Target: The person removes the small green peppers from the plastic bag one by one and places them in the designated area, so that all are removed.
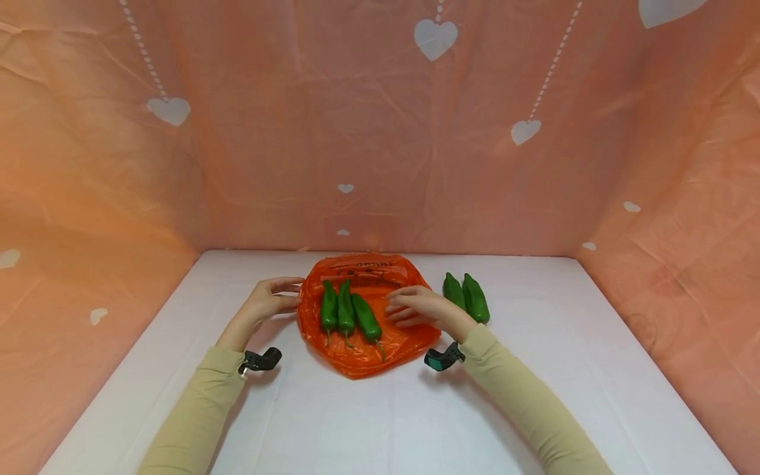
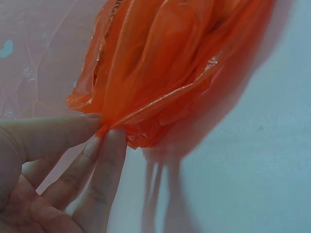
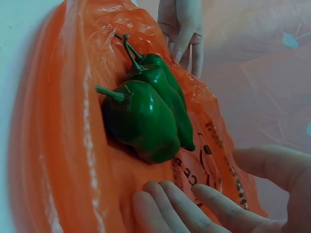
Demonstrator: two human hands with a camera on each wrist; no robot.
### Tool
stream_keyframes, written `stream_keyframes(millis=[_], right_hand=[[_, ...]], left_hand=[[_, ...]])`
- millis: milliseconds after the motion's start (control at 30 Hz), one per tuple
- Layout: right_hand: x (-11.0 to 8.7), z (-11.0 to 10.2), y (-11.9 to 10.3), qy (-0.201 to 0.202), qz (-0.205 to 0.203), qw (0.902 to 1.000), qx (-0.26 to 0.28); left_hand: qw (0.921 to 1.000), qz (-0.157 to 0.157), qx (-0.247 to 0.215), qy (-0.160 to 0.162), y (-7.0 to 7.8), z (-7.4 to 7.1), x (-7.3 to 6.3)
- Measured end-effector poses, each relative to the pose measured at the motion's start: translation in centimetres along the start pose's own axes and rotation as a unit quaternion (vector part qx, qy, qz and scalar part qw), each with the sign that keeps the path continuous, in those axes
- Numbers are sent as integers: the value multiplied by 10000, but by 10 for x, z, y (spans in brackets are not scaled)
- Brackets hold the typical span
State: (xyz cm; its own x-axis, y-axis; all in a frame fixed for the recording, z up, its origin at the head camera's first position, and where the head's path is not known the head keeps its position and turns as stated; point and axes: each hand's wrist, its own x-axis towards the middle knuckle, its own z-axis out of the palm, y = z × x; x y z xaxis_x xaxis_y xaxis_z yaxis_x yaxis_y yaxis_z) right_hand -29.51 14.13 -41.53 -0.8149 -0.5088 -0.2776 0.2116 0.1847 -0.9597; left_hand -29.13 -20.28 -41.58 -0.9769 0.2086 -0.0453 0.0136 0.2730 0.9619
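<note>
An orange plastic bag (image 1: 406,343) with dark printing lies spread on the white table. Three green peppers (image 1: 346,313) rest on it side by side, stems towards the near edge. My left hand (image 1: 264,303) pinches the bag's left rim between thumb and fingertips, and the gathered plastic (image 2: 146,82) fans out from there in the left wrist view. Over the bag's right side hovers my right hand (image 1: 424,307), fingers loosely extended and holding nothing. Its fingertips (image 3: 153,188) are just short of the nearest pepper (image 3: 146,121) in the right wrist view.
Two more green peppers (image 1: 476,300) lie on the table (image 1: 534,316) just right of the bag, beyond my right wrist. Peach cloth with white hearts (image 1: 436,39) walls the table at the back and both sides.
</note>
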Motion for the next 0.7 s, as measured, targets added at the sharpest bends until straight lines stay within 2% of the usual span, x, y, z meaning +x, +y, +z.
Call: stream_keyframes(millis=[400, 700], right_hand=[[8, 11, 2, -30, -26, 9998, -171], [12, 18, 0, 43, 110, 9998, -152]], left_hand=[[10000, -23, 65, 59, -3, 1, 2], [9999, 19, 131, 73, -4, 1, 2]])
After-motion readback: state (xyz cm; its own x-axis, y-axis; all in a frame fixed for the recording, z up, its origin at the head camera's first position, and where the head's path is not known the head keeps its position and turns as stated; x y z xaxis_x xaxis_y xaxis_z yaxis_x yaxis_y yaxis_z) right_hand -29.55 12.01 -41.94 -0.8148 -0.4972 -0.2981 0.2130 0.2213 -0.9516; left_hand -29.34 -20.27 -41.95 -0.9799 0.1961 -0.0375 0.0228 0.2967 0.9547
